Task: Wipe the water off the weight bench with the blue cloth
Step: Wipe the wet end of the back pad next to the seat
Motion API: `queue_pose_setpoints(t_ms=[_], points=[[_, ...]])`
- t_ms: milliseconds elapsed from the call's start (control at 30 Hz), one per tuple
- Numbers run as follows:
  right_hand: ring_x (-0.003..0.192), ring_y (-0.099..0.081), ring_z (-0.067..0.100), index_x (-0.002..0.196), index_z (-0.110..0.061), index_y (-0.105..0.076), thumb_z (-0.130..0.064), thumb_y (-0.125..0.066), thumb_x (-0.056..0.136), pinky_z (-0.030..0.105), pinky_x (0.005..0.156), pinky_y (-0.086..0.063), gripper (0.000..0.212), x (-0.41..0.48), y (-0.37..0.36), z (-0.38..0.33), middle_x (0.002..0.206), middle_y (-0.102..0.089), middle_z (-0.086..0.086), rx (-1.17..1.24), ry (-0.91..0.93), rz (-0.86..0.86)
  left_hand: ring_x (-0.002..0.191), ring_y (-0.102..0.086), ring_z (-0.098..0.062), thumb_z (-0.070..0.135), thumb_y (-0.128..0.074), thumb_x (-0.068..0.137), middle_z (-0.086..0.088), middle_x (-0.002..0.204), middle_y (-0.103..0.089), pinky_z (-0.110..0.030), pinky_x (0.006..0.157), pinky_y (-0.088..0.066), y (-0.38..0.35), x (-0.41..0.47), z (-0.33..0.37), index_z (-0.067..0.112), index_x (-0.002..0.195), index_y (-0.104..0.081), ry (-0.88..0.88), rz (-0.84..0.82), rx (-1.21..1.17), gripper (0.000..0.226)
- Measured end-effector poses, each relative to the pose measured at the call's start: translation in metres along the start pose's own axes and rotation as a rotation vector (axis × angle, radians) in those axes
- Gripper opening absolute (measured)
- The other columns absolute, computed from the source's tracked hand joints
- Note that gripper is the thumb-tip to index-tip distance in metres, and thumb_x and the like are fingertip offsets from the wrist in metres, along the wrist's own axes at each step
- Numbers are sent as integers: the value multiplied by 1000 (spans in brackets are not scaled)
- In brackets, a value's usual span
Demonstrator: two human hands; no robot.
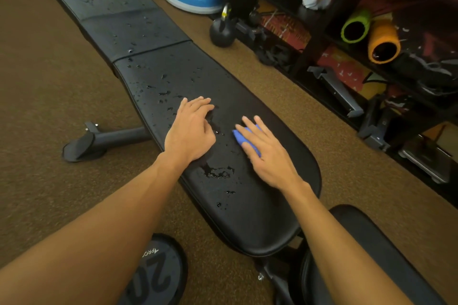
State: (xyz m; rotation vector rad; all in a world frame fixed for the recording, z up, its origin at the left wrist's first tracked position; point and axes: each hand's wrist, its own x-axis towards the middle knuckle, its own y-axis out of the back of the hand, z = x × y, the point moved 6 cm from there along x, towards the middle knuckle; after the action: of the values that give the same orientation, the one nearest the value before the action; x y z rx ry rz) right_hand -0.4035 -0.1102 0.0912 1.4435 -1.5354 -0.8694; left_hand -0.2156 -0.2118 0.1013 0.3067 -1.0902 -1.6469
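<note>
Right hand (267, 153) flat, fingers straight, pressing blue cloth (239, 137) onto weight bench (247, 218) surface, near end. Left hand (192, 131) rests loose beside it, holding nothing. Risk: small bunched cloth may smear puddle (218, 172) and miss far droplets.

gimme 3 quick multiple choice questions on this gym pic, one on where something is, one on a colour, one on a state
1. The cloth lies: A under the right hand; B on the floor; C on the shelf.
2. The two rollers are: A both blue; B green and orange; C red and white.
3. The bench at its far end is: A folded upright; B covered by a towel; C dotted with water.
Answers: 1 A, straight fingers press it to the bench. 2 B, seen side by side. 3 C, drops show along it.
</note>
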Motion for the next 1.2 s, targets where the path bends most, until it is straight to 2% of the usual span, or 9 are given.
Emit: queue_pose_setpoints(t_ms=[133,200,367,533,733,833,933,1100,1200], points=[[163,1,7,163,-36,-37,-40,-37,115,42,133,-13,48,-5,9,19,175,-19,-17,4,-287,111,156,-32,-21,13,-54,102,-6,163,-47,-35,133,-8,16,-2,-9,7,147,-59,35,-44,-14,46],[164,3,11,164,-35,-36,-39,-35,116,45,134,-10,49,-2,1,-3,175,-18,-15,-7,-270,112,156,-32,-25,22,-56,102,-8,164,-44,-42,133,-14,23,-2,-16,10,149,-58,46,-18,80,48],[163,1,2,163,-37,-39,-40,-39,116,32,132,-9,47,-50,-10,-31,173,-22,-20,-35,-6,27,160,-25,-26,35,-54,104,-10,169,-37,-44,133,-15,30,2,-29,10,156,-50,75,-21,146,58],[164,2,9,164,-34,-38,-41,-34,116,47,133,-12,49,-40,1,8,175,-20,-15,-23,-300,142,162,-21,-22,50,-38,106,-6,172,-31,-46,133,-12,20,-4,-22,15,160,-43,60,54,315,65],[164,-4,9,162,-32,-42,-34,-43,116,39,133,-12,47,-56,-11,-28,173,-26,-16,-64,57,37,159,-28,-19,50,-42,104,-4,168,-39,-44,132,-16,22,-6,-24,17,156,-51,63,115,335,62],[164,-4,9,161,-31,-43,-35,-42,115,45,133,-19,46,-49,-1,0,173,-27,-13,-41,-103,112,158,-29,-18,51,-43,103,-2,167,-41,-43,132,-17,23,-6,-22,19,154,-53,75,143,343,61],[165,-3,16,163,-30,-40,-36,-37,116,48,133,-13,48,-21,-8,-6,175,-24,-10,-47,-231,146,157,-31,-17,51,-44,102,-1,166,-44,-42,131,-18,22,-5,-23,20,153,-55,82,169,340,60],[165,-7,12,162,-28,-42,-32,-44,116,42,133,-14,47,-38,-15,-34,173,-28,-13,-70,116,31,156,-35,-17,49,-46,101,-2,164,-47,-41,131,-20,23,-5,-23,20,150,-57,91,205,332,59],[164,-10,11,160,-30,-46,-33,-47,115,45,132,-22,46,-41,-3,-8,172,-31,-12,-52,32,73,156,-34,-16,49,-45,101,0,164,-46,-41,130,-19,23,-5,-22,21,150,-57,95,205,346,58]])
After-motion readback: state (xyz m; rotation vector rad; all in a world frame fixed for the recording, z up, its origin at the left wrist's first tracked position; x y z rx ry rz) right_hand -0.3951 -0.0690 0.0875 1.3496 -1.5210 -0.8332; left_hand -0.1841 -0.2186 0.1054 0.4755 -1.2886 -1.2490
